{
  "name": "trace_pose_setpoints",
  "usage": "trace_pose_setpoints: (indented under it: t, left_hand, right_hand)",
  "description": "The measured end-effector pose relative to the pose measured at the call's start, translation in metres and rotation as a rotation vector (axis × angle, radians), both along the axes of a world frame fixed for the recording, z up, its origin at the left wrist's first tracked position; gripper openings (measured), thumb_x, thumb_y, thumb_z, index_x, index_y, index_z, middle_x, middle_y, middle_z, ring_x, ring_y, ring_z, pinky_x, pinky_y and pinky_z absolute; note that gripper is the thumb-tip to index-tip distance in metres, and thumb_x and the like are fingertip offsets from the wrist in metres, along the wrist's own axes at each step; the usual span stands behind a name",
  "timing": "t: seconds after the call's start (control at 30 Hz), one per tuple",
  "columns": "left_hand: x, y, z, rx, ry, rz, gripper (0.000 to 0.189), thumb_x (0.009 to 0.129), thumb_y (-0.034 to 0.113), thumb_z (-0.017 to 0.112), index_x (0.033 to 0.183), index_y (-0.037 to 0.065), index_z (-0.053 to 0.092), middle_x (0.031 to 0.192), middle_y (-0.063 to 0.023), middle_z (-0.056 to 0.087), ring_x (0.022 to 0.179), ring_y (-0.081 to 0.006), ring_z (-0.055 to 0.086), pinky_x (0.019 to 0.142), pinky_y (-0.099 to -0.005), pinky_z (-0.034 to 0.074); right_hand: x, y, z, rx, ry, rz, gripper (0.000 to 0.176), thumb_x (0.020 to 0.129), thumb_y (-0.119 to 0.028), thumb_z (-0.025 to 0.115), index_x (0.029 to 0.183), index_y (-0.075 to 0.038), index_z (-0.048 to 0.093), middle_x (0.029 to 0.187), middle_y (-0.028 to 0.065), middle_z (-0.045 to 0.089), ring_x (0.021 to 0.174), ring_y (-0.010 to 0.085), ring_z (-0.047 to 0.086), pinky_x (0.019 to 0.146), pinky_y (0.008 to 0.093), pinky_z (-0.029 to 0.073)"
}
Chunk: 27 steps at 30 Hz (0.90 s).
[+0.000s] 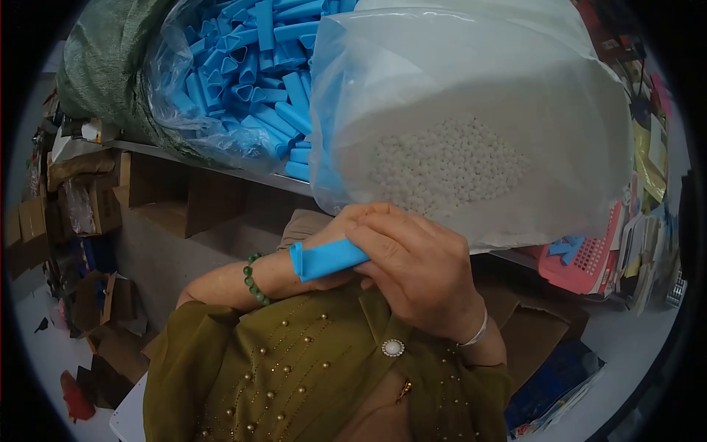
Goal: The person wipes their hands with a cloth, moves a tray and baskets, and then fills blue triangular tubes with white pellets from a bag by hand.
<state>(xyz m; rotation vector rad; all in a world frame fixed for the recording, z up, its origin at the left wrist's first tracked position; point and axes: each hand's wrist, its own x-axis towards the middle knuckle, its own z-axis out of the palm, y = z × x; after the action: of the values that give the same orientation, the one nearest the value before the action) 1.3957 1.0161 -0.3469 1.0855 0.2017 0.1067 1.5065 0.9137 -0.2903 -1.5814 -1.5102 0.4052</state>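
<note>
A blue triangular tube is held close in front of my chest, its open end pointing left. My right hand, with a pale bangle at the wrist, has its fingers closed around the tube's right end. My left hand, below a green bead bracelet, lies behind and under the tube and holds it. The left fingers are mostly hidden by the tube and my right hand. Just beyond my hands, small white pellets lie on a clear plastic sheet or bag.
A green woven sack with a clear liner holds many blue tubes on the table at upper left. A pink basket with a few blue pieces stands at right. Open cardboard boxes sit on the floor at left.
</note>
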Motion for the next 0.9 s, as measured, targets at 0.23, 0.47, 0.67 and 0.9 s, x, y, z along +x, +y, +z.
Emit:
trace_pose_setpoints:
  t: [0.23, 0.47, 0.67, 0.9]
  left_hand:
    - [-0.004, 0.024, 0.038, 0.147, 0.381, -0.222, 0.015, 0.089, 0.005, 0.054, 0.104, 0.0, 0.055, 0.076, -0.0034, 0.06, 0.059, -0.0092, 0.057, 0.051, -0.0208, 0.044]
    - [-0.005, 0.075, 0.011, 0.517, 0.04, 0.632, 0.026, 0.093, 0.009, 0.053, 0.117, -0.002, 0.055, 0.098, -0.0094, 0.062, 0.084, -0.0102, 0.058, 0.071, -0.0223, 0.048]
    - [0.011, 0.071, -0.019, 0.35, 0.135, 0.45, 0.035, 0.098, 0.021, 0.045, 0.124, 0.0, 0.054, 0.103, -0.0033, 0.06, 0.087, -0.0094, 0.054, 0.077, -0.022, 0.045]
    - [0.004, 0.073, -0.014, 0.302, 0.171, 0.501, 0.033, 0.097, 0.021, 0.044, 0.12, -0.001, 0.056, 0.093, 0.0012, 0.06, 0.081, -0.0048, 0.051, 0.071, -0.0199, 0.043]
  right_hand:
    - [0.043, -0.019, -0.019, -0.249, -0.071, -0.423, 0.022, 0.072, -0.006, 0.066, 0.093, -0.002, 0.061, 0.088, 0.0135, 0.062, 0.073, 0.0338, 0.06, 0.063, 0.0393, 0.05]
    - [0.075, 0.008, -0.097, -0.521, -0.482, -0.502, 0.018, 0.074, -0.004, 0.062, 0.092, -0.002, 0.06, 0.088, 0.0156, 0.061, 0.074, 0.0382, 0.058, 0.064, 0.0437, 0.048]
    - [0.072, 0.064, -0.124, -0.26, -0.346, -0.459, 0.016, 0.075, -0.006, 0.062, 0.09, -0.001, 0.062, 0.085, 0.0181, 0.063, 0.075, 0.0396, 0.058, 0.066, 0.0436, 0.048]
    - [0.06, 0.048, -0.084, -0.291, 0.378, -0.549, 0.017, 0.073, -0.006, 0.066, 0.089, 0.0, 0.062, 0.075, 0.0107, 0.065, 0.068, 0.0203, 0.062, 0.062, 0.0318, 0.047]
